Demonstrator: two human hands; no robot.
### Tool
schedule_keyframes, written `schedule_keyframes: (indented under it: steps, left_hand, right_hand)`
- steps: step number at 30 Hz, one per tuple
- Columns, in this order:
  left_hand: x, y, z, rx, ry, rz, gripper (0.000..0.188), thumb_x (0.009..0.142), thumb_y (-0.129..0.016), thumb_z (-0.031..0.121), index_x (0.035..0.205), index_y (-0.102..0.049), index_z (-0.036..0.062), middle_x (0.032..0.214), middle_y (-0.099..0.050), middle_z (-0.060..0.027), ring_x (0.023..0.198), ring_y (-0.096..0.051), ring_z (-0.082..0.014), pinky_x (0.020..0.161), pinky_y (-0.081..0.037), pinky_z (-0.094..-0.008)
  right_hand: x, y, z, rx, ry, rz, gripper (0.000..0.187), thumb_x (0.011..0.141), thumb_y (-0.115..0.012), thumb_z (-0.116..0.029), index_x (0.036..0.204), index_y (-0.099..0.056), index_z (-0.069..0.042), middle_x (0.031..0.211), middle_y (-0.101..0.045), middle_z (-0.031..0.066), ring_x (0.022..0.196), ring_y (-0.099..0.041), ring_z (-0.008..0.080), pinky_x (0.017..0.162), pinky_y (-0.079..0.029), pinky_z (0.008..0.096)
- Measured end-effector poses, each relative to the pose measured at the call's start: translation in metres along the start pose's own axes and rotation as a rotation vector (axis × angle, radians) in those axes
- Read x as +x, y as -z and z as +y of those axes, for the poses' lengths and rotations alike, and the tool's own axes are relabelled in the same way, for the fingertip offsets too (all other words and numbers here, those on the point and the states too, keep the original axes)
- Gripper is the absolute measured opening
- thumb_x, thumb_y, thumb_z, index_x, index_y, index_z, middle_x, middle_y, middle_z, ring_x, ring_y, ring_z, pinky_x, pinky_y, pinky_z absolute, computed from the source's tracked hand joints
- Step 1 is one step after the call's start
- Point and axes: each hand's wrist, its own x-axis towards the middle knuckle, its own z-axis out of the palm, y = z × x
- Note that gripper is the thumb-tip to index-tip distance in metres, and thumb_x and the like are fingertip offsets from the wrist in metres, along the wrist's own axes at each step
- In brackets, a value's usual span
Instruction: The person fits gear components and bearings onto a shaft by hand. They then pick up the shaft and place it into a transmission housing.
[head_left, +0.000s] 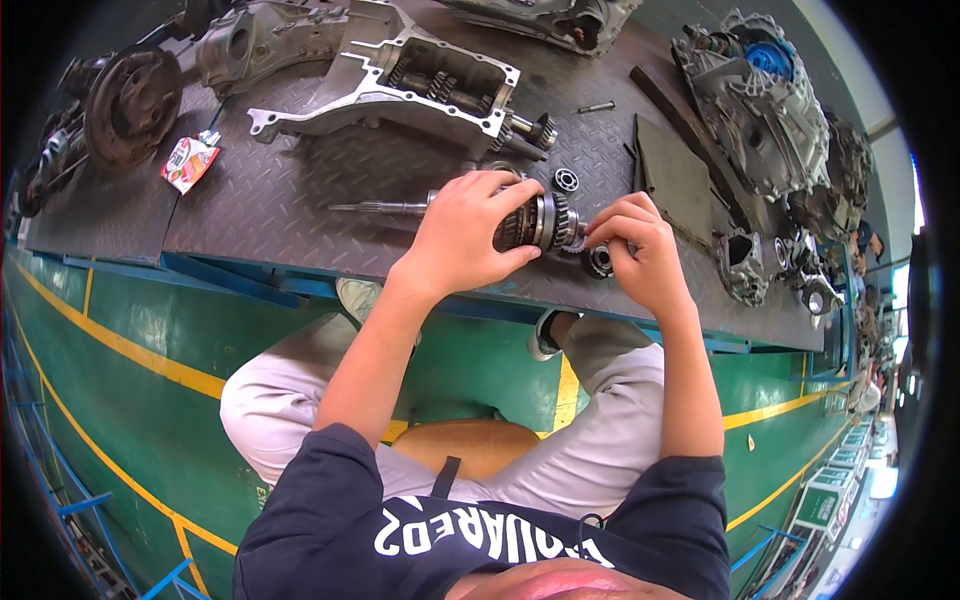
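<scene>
A steel gear shaft [375,208] lies across a low black rubber-matted platform [280,190], its thin end pointing left. My left hand [470,235] is wrapped around the cluster of gears [545,222] at the shaft's thick end. My right hand [635,250] pinches a small ring-shaped part [600,262] at the right end of that gear cluster. A loose bearing [566,180] rests just behind the gears. I sit on a brown stool [470,445] with my knees apart under the platform's edge.
An open aluminium gearbox housing [400,85] with gears inside lies behind the shaft. More casings [760,110] sit at the right, a brake drum [130,100] at the left, and a small red-and-white carton [188,162] near it. A dark flat plate [675,175] lies right of my hands. The green floor has yellow lines.
</scene>
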Motion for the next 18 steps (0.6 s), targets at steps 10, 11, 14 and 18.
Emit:
schedule_keyframes:
  steps: [10, 11, 14, 18]
  left_hand:
    - [0.016, 0.018, 0.007, 0.203, -0.138, -0.197, 0.073, 0.083, -0.087, 0.035, 0.143, -0.057, 0.0066, 0.135, -0.063, -0.0157, 0.123, -0.061, -0.0364, 0.106, -0.049, -0.0478]
    - [0.022, 0.021, 0.010, 0.271, -0.168, -0.278, 0.070, 0.084, -0.085, 0.036, 0.140, -0.057, 0.0040, 0.131, -0.063, -0.0156, 0.121, -0.061, -0.0362, 0.104, -0.049, -0.0472]
    - [0.043, 0.026, 0.019, 0.403, -0.216, -0.407, 0.068, 0.087, -0.082, 0.043, 0.133, -0.057, 0.0006, 0.124, -0.064, -0.0156, 0.117, -0.063, -0.0355, 0.099, -0.050, -0.0459]
    - [0.056, 0.012, 0.011, 0.375, -0.241, -0.475, 0.083, 0.082, -0.084, 0.049, 0.139, -0.052, -0.0016, 0.124, -0.064, -0.0170, 0.117, -0.064, -0.0350, 0.098, -0.051, -0.0455]
  right_hand:
    - [0.015, -0.008, -0.006, 0.099, -0.035, -0.056, 0.062, 0.081, -0.078, -0.003, 0.142, -0.065, -0.004, 0.127, -0.069, 0.0179, 0.122, -0.059, 0.0358, 0.107, -0.050, 0.0425]
    - [0.017, -0.008, -0.005, 0.120, -0.050, -0.080, 0.065, 0.080, -0.081, -0.006, 0.143, -0.064, -0.004, 0.127, -0.069, 0.0186, 0.121, -0.059, 0.0361, 0.106, -0.050, 0.0429]
    - [0.021, -0.010, -0.002, 0.127, -0.058, -0.116, 0.068, 0.079, -0.082, -0.005, 0.145, -0.062, -0.002, 0.132, -0.069, 0.0183, 0.121, -0.061, 0.0336, 0.110, -0.048, 0.0411]
    - [0.021, -0.011, 0.008, 0.112, -0.067, -0.123, 0.070, 0.079, -0.084, -0.005, 0.145, -0.061, -0.001, 0.132, -0.069, 0.0188, 0.118, -0.064, 0.0344, 0.108, -0.050, 0.0418]
